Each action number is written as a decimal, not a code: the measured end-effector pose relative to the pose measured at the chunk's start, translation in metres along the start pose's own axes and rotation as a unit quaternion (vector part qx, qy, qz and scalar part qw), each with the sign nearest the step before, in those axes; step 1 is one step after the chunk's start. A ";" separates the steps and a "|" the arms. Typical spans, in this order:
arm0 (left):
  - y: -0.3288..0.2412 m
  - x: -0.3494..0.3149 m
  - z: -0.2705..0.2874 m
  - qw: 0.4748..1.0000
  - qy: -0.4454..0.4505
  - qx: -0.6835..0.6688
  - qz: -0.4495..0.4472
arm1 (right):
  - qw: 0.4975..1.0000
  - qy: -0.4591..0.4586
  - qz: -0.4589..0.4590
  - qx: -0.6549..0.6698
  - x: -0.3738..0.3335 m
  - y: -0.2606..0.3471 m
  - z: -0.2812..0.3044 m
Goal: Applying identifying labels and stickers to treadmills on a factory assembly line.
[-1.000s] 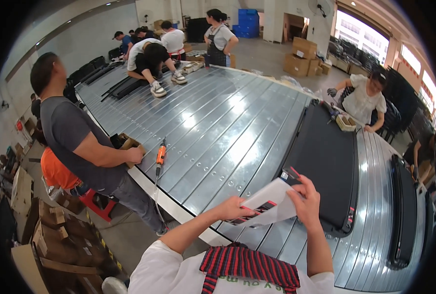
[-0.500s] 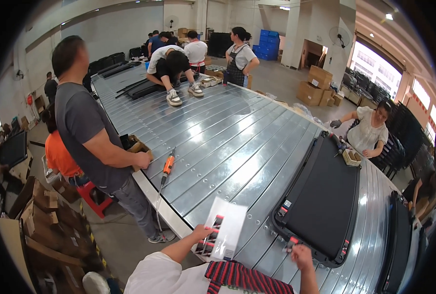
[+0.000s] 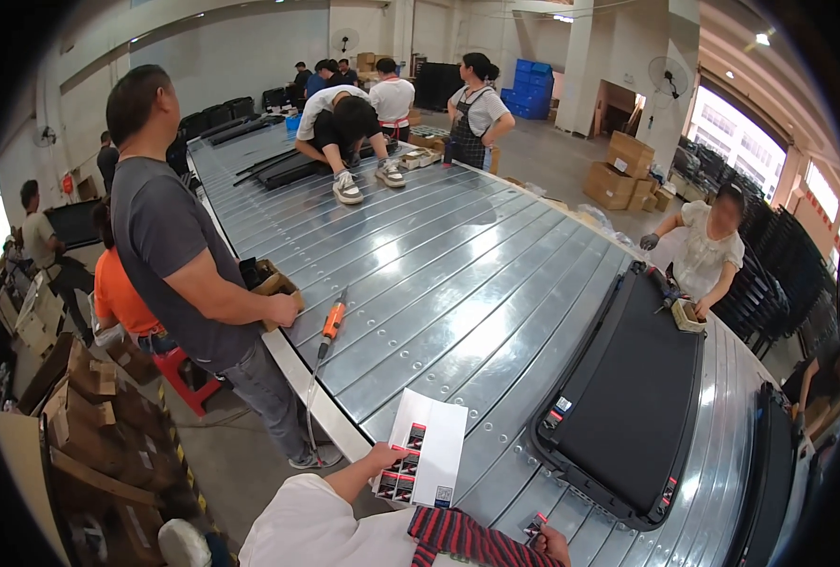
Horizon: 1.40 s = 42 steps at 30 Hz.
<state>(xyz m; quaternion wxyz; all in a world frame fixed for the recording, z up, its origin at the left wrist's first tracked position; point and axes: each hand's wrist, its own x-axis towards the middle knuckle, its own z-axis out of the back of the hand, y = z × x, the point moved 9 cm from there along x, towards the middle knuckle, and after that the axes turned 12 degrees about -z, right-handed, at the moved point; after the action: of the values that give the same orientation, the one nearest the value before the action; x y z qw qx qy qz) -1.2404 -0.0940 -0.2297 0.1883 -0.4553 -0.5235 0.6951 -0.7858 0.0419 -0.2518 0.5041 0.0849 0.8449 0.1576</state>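
Note:
My left hand (image 3: 387, 458) grips a white sheet (image 3: 439, 439) by its left edge. Several small black-and-red labels (image 3: 399, 477) run along that edge of the sheet. Low in the picture, my right hand (image 3: 553, 544) pinches one small black-and-red label (image 3: 534, 525) between its fingers. Beyond it lies a long black panel (image 3: 623, 397) with a raised rim, flat on the metal table (image 3: 458, 283). Similar labels (image 3: 559, 409) show on two of its corners. The right hand is just short of the panel's near edge, apart from it.
An orange corded power screwdriver (image 3: 333, 319) lies left of centre. A co-worker in grey (image 3: 160, 236) stands at the left edge, another in white (image 3: 713, 250) at the far right beside a small parts box (image 3: 689, 317). A person crouches on the table (image 3: 344, 123). A second black panel (image 3: 770, 472) lies right.
My right hand, with the label, has drawn back toward me and left, away from the panel's near corner. My left hand still holds the sheet. The whole view has shifted slightly.

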 end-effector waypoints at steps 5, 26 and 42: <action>0.004 0.005 0.005 1.000 -0.003 0.025 -0.019 | 1.000 0.010 -0.027 -0.006 -0.007 -0.001 -0.010; -0.011 -0.010 0.004 0.999 -0.004 0.046 -0.015 | 0.987 0.140 -0.074 -0.005 -0.029 -0.005 -0.096; -0.013 -0.004 0.000 0.999 -0.001 0.041 -0.036 | 0.987 0.101 -0.107 -0.058 -0.030 -0.023 -0.088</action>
<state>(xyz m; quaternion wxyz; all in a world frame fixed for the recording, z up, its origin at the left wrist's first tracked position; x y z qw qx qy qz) -1.2410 -0.0917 -0.2164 0.2310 -0.4273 -0.5112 0.7090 -0.8482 -0.0048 -0.1962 0.4339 -0.0514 0.8853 0.1593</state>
